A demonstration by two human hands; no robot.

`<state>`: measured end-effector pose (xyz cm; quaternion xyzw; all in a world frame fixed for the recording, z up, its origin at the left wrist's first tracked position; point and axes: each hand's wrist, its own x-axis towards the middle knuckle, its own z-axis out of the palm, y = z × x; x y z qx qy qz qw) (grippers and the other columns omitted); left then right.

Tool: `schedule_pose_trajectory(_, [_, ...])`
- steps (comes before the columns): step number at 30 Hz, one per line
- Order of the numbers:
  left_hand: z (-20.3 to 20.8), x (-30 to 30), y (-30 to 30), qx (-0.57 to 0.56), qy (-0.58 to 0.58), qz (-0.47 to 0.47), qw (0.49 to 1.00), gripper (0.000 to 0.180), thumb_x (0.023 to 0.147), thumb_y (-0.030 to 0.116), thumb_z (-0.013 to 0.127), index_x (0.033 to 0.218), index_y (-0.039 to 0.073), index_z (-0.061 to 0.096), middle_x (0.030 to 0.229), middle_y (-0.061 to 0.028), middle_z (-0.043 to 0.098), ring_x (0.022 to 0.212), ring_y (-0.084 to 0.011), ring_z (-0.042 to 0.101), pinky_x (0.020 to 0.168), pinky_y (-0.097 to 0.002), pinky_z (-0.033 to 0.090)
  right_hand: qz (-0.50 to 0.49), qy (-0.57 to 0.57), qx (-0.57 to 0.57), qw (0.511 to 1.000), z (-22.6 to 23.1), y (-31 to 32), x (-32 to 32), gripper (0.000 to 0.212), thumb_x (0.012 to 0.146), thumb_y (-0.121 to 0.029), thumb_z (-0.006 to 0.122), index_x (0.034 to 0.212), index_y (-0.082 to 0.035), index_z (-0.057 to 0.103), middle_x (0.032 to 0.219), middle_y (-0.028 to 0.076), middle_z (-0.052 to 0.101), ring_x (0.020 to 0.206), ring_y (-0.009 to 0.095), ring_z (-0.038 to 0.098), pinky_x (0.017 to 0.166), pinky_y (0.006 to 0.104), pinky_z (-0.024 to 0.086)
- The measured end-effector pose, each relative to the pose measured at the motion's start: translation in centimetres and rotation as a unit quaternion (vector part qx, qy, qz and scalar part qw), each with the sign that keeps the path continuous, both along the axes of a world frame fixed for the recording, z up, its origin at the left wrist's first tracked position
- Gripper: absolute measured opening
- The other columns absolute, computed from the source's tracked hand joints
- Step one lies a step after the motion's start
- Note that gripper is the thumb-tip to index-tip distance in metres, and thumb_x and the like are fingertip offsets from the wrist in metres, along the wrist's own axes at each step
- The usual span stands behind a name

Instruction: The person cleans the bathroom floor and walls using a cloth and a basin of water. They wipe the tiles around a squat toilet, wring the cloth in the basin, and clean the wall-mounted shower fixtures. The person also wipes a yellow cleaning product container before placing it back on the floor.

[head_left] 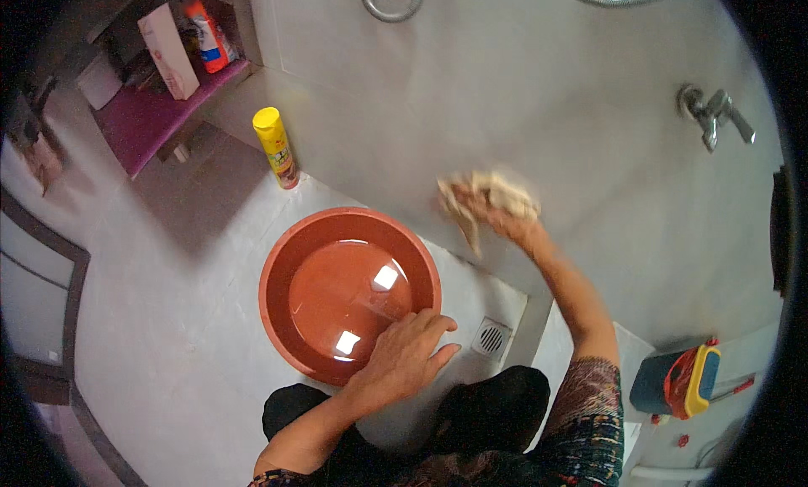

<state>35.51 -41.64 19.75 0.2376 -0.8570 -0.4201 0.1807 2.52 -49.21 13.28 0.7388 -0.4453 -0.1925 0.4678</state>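
The right hand (495, 215) grasps a bunched cloth (510, 194) in its fingers at the wall (379, 100), contact blurred; the left hand (404, 352), fingers loose and empty, lies over the near rim of a basin (279, 276), placed likely to keep water (324, 289) within reach.

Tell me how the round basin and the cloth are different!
The basin is brownish-red and smooth, while the cloth is pale yellow and crumpled. The basin sits on the floor; the right hand holds the cloth at the wall. The basin is bigger than the bunched cloth.
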Motion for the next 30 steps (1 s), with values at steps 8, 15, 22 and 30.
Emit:
schedule_pose_trajectory(8, [-1.6, -0.3, -0.3, -0.006, -0.059, 0.014, 0.998, 0.026, 0.081, 0.021, 0.062, 0.1, 0.005, 0.057, 0.1, -0.0138, 0.059, 0.095, -0.0338, 0.057, 0.079, -0.0413, 0.047, 0.013, -0.199, -0.172, 0.965, 11.9, -8.8, 6.9, 0.054, 0.083, -0.015, 0.044, 0.136, -0.025, 0.038, 0.146, -0.006, 0.027, 0.137, 0.023, 0.019, 0.109, 0.0462, 0.02])
schedule_pose_trajectory(15, [-2.2, -0.7, -0.2, -0.004, -0.102, 0.015, 0.995, 0.026, 0.079, 0.019, 0.064, 0.101, 0.004, 0.057, 0.097, -0.0136, 0.058, 0.092, -0.0338, 0.057, 0.077, -0.0416, 0.047, -0.016, -0.033, -0.059, 0.998, -0.7, -4.0, 1.8, 0.06, 0.084, -0.022, 0.042, 0.141, -0.026, 0.026, 0.149, -0.002, 0.018, 0.139, 0.022, 0.011, 0.113, 0.0474, 0.01])
schedule_pose_trajectory(22, [-2.5, -0.7, -0.2, -0.034, -0.108, 0.007, 0.994, 0.026, 0.078, 0.015, 0.065, 0.1, 0.004, 0.056, 0.095, -0.0134, 0.057, 0.09, -0.0331, 0.056, 0.075, -0.042, 0.046, -0.123, -0.055, 0.168, 0.977, -7.7, 7.5, -4.7, 0.056, 0.091, -0.028, 0.034, 0.143, -0.031, 0.015, 0.149, -0.004, 0.015, 0.134, 0.018, 0.024, 0.111, 0.0308, 0.025])
schedule_pose_trajectory(30, [-2.5, -2.3, 0.9, -0.061, -0.134, -0.037, 0.988, 0.026, 0.078, 0.015, 0.065, 0.1, 0.004, 0.057, 0.093, -0.0144, 0.057, 0.09, -0.0335, 0.056, 0.075, -0.0432, 0.046, -0.101, -0.122, 0.158, 0.975, -0.5, 10.1, -6.5, 0.058, 0.088, -0.023, 0.041, 0.142, -0.032, 0.021, 0.149, -0.007, 0.018, 0.133, 0.016, 0.027, 0.107, 0.033, 0.03])
